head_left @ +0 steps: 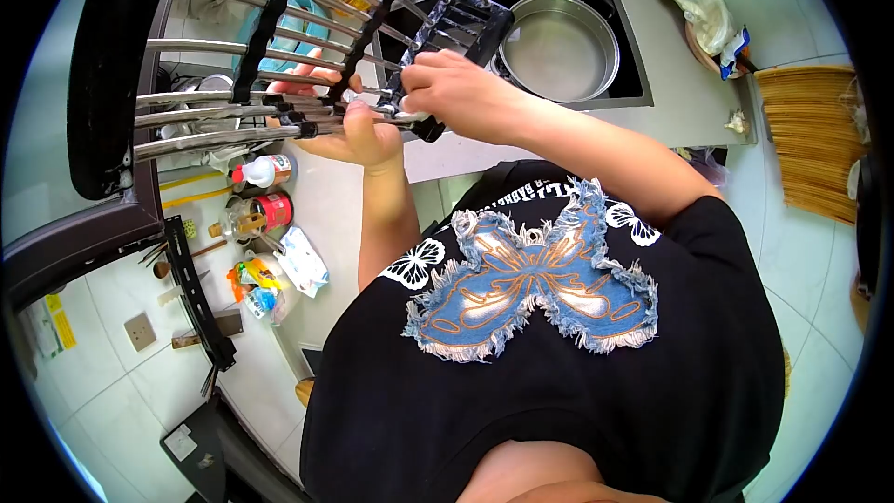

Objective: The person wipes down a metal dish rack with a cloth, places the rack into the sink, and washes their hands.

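A rack of metal rods with black plastic cross-pieces and ends (265,42) is raised at the upper left. My left hand (365,138) grips its lower rods; the thumb lies in front and the fingers show between and behind the bars. My right hand (456,93) is closed against the rack's black end nearest the stove. Its fingers are bent, and a bit of white shows at the fingertips. Whether that is foam or a cloth, I cannot tell. White streaks mark the black end piece.
A wide metal pot (559,47) with cloudy liquid stands on the black cooktop (635,84). On the left counter are a red-capped bottle (265,170), a red-labelled jar (256,214) and a white packet (304,261). A slatted brown mat (808,140) is at the right.
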The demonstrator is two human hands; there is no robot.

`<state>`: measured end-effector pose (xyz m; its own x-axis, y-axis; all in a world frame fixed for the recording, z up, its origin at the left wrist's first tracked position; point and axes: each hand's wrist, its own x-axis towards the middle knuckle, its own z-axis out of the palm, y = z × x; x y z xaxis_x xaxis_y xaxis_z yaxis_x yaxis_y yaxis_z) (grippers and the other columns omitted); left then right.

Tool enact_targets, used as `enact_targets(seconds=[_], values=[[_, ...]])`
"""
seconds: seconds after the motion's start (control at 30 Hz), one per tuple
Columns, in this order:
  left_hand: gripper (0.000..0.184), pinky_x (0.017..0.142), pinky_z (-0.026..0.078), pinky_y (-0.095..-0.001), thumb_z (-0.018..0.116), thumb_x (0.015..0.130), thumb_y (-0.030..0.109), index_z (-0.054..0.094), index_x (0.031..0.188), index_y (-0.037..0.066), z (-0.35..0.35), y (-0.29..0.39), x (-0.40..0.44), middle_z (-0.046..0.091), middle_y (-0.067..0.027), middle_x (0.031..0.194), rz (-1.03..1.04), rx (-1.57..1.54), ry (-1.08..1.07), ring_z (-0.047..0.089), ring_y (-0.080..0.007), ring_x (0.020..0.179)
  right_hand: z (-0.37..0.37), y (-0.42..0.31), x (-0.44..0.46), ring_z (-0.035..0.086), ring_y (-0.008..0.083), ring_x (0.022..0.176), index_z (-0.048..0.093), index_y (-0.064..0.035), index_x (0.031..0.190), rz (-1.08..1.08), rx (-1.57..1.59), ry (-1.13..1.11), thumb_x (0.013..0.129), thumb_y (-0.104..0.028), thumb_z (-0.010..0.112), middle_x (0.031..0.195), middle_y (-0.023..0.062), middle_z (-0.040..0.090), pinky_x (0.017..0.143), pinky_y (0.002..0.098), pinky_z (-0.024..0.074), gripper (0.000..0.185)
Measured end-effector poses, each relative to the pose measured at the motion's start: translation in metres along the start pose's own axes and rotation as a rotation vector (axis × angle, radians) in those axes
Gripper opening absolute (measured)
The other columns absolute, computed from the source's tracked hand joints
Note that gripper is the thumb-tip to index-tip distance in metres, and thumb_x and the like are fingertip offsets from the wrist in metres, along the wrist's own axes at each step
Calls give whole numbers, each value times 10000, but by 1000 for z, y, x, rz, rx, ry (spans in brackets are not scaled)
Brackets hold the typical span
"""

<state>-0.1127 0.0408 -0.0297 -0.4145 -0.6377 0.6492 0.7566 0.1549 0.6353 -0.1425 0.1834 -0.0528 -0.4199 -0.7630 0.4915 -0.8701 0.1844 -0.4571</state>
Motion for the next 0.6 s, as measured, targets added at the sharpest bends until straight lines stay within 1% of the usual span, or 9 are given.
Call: enact_targets(seconds=[0.1, 0.13, 0.2, 0.3, 0.33, 0.4, 0.43, 0.47, 0.6], values=[[787, 722, 564, -309, 504, 626, 104, 359, 1377, -84, -7, -4, 7, 521, -248, 1209, 42, 18, 7, 585, -240, 970, -21, 5, -12, 550, 226, 1030, 689, -96, 994, 34, -206, 61, 825, -96, 618, 964, 32, 571, 912, 361, 449, 184], [792, 709, 557, -298, 512, 628, 105, 361, 1385, -73, -9, -3, 8, 521, -247, 1214, 54, 32, 12, 587, -238, 978, -22, 12, -16, 565, 247, 987, 698, -84, 959, 59, -240, 142, 807, -53, 627, 959, 48, 582, 863, 376, 478, 170], [790, 700, 554, -294, 527, 640, 107, 363, 1397, -53, -15, -5, 10, 529, -242, 1212, 54, 28, 36, 591, -235, 970, -29, 32, -24, 621, 249, 919, 721, -64, 959, 157, -209, 289, 807, 22, 626, 946, 63, 606, 806, 369, 523, 199], [790, 690, 555, -302, 541, 648, 107, 367, 1402, -46, -15, -3, 11, 542, -223, 1199, 82, 25, 63, 593, -227, 946, -44, 48, -24, 694, 184, 868, 728, -15, 1054, 518, 157, 586, 875, 69, 584, 997, 78, 660, 791, 309, 561, 245], [785, 685, 557, -301, 541, 650, 101, 369, 1402, -45, -16, -4, 10, 548, -211, 1193, 66, 8, 25, 593, -223, 939, -48, 67, -27, 686, 170, 871, 712, 0, 1069, 476, 36, 604, 875, 68, 583, 999, 66, 659, 809, 291, 546, 242], [768, 673, 565, -306, 531, 646, 75, 382, 1390, -43, -16, -4, 9, 558, -187, 1178, 43, -35, -38, 593, -222, 936, -44, 89, -19, 644, 276, 867, 728, -35, 1052, 501, 237, 708, 888, -7, 598, 932, 119, 656, 794, 333, 514, 210], [795, 705, 563, -295, 559, 650, 101, 367, 1410, -32, -16, -2, 8, 548, -188, 1210, 14, -13, -54, 587, -208, 952, -44, 93, -15, 634, 262, 901, 713, -18, 1070, 415, 270, 616, 891, 0, 589, 960, 114, 650, 824, 317, 502, 219], [825, 737, 562, -283, 587, 654, 128, 351, 1430, -21, -15, 0, 7, 539, -189, 1243, -14, 11, -72, 580, -195, 969, -36, 114, -16, 631, 241, 941, 702, -14, 1092, 295, 291, 391, 897, -4, 594, 1008, 102, 646, 859, 307, 491, 223], [817, 696, 561, -275, 626, 673, 137, 356, 1431, -4, -26, -6, 16, 556, -188, 1217, 28, 34, -153, 583, -197, 969, -20, 121, -24, 637, 231, 969, 692, -5, 1141, 424, 444, 250, 909, -7, 593, 1013, 123, 672, 889, 297, 487, 252]])
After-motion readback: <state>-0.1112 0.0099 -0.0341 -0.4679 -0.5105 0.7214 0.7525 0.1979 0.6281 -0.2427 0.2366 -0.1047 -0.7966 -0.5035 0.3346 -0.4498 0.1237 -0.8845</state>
